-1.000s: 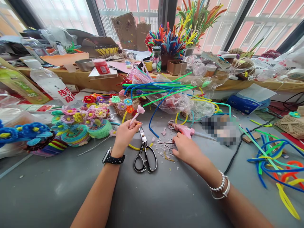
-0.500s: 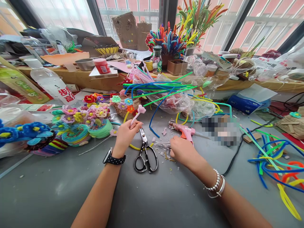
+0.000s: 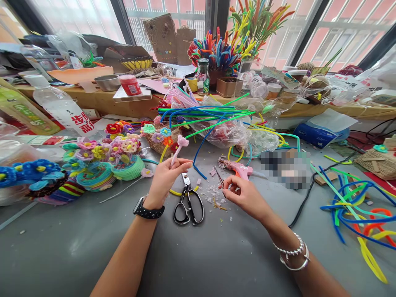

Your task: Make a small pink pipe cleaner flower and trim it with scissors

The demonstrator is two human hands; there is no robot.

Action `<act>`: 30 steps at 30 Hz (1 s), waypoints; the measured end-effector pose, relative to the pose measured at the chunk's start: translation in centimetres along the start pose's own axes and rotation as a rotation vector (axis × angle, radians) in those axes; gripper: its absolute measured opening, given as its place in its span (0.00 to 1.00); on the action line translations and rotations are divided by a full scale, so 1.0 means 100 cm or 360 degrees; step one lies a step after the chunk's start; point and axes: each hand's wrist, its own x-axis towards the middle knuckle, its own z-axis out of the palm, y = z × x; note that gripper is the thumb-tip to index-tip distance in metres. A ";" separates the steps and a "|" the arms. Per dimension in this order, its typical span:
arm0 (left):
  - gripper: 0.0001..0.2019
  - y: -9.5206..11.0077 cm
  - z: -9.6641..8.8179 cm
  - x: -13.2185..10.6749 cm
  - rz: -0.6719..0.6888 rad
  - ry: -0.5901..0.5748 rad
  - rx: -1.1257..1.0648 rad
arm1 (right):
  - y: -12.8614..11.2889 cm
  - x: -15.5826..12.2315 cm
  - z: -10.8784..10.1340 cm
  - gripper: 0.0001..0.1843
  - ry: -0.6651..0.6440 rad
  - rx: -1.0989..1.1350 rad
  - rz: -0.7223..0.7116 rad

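Left hand, just left of centre: thumb extended, fingers pinched. Right hand, right of centre: fingers curled. Forearms: angled inward from lower edge.

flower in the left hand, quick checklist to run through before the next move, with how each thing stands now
1. Flower held: ok, its stem is pinched in the left hand, bloom up.
2. Small scissors in the right hand: ok, tips pointing away from the person.
3. Small scissors clear of the flower: ok, there is a gap between them.
4. Big scissors shut: cannot tell, the left hand hides the blade tips.
5. Glue gun switched off: cannot tell; it lies just beyond the right hand.
6. Table between the hands free of scraps: not ok, bits are scattered there.
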 end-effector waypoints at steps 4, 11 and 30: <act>0.20 0.006 0.011 -0.010 -0.0178 -0.0132 -0.0230 | 0.006 -0.001 0.006 0.10 0.0042 0.0589 0.0026; 0.21 0.007 0.018 -0.016 -0.0472 -0.0357 -0.0530 | 0.007 0.002 0.014 0.23 0.0242 0.0891 0.0101; 0.22 0.008 0.026 -0.023 -0.0459 -0.0413 -0.0544 | 0.015 -0.008 0.020 0.15 0.0727 -0.0610 -0.0587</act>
